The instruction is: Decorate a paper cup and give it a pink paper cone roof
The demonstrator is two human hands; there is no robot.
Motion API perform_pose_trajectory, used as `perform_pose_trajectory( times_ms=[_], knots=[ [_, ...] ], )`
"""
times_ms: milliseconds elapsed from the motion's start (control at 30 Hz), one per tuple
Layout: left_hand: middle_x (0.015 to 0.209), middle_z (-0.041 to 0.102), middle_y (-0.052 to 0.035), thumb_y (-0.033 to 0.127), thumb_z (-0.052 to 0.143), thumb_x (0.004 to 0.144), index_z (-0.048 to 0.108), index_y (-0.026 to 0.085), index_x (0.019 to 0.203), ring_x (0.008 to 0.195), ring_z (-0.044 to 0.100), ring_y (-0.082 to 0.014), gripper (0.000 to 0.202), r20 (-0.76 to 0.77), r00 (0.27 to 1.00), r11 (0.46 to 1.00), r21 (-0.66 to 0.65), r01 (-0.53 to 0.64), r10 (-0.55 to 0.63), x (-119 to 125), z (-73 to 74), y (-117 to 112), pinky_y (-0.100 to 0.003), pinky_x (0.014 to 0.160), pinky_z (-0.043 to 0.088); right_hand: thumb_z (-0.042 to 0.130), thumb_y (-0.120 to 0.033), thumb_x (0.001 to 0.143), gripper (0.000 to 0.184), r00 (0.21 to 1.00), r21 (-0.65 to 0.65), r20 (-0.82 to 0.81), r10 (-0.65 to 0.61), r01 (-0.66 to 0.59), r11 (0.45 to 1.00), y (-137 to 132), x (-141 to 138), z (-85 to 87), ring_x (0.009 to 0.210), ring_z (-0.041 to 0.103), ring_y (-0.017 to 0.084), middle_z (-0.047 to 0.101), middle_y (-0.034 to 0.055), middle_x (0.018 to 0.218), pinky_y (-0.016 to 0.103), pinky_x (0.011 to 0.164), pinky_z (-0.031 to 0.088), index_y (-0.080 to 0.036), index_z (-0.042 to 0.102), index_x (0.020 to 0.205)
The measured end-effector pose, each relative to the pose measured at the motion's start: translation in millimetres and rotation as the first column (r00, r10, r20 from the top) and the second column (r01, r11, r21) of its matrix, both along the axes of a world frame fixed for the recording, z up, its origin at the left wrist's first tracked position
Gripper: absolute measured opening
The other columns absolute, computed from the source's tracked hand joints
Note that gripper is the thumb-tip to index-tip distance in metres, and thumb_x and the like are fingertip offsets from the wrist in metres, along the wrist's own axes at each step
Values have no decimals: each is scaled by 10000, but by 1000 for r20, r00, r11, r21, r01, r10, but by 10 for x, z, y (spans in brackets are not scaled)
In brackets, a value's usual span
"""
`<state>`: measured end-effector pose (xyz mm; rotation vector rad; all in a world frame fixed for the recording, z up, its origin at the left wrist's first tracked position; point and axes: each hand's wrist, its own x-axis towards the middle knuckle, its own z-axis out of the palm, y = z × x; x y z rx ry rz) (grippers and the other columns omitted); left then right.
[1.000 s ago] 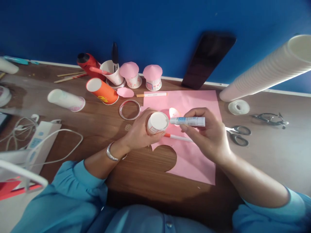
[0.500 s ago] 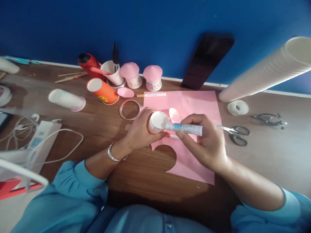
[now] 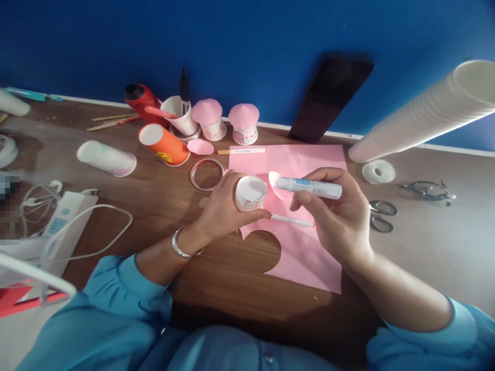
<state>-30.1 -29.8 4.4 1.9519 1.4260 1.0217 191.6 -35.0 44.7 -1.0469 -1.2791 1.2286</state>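
My left hand (image 3: 221, 206) is wrapped round a small white paper cup (image 3: 250, 192), held with its flat white bottom turned up toward me. My right hand (image 3: 340, 216) grips a white glue tube (image 3: 309, 187) with a blue label, its tip pointing left and a short way clear of the cup. Both hands hover over a pink paper sheet (image 3: 309, 159) with a rounded piece cut from its near edge. A small pink paper cone (image 3: 275, 179) and a thin white marker (image 3: 292, 221) lie on the sheet between my hands.
Two pink-topped cups (image 3: 243, 123), an orange cup (image 3: 164, 145), a cup lying on its side (image 3: 106, 158), a cut cup ring (image 3: 207, 174), scissors (image 3: 381, 215), a tape roll (image 3: 378, 171), a long cup stack (image 3: 425, 116), a dark phone (image 3: 330, 95) and a power strip with cables (image 3: 62, 221) surround the sheet.
The glue tube's tip touched the cup's bottom half a second ago; my right hand has since drawn it back to the right and slightly up. The cup has tilted a little.
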Motion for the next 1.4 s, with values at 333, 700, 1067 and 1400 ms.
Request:
perform_pose_trajectory(
  times_ms=[333, 700, 1067, 1400],
  knots=[
    [1092, 669, -51, 376, 935, 706, 587, 211, 1141, 982, 644, -216, 581, 110, 981, 987, 6, 163, -163, -14, 33, 19, -388, 875, 537, 801, -283, 881, 147, 982, -217, -120, 147, -171, 961, 253, 137, -249, 618, 607, 119, 651, -32, 753, 272, 576, 506, -228, 690, 959],
    [1067, 680, -68, 429, 900, 748, 624, 209, 1098, 982, 660, -239, 497, 32, 982, 979, 89, 185, -188, -5, 57, 32, -409, 872, 556, 817, -261, 819, 161, 946, -329, -274, 174, -262, 907, 243, 77, -170, 533, 579, 95, 637, -44, 656, 245, 528, 462, -191, 694, 895],
    [1091, 698, -73, 445, 891, 751, 620, 222, 1101, 1002, 671, -251, 496, -7, 984, 982, 59, 177, -177, 1, 66, 17, -429, 882, 563, 809, -336, 816, 198, 955, -294, -245, 165, -235, 926, 255, 97, -172, 527, 539, 111, 583, -54, 611, 258, 494, 465, -211, 667, 873],
    [1123, 691, -82, 456, 888, 757, 620, 215, 1136, 1027, 664, -252, 523, -72, 985, 983, 87, 162, -156, -11, 42, 15, -425, 894, 562, 751, -219, 851, 149, 952, 89, 274, 133, -162, 983, 124, 112, 15, 633, 572, 119, 645, -28, 784, 278, 557, 463, -235, 611, 899]
  ],
)
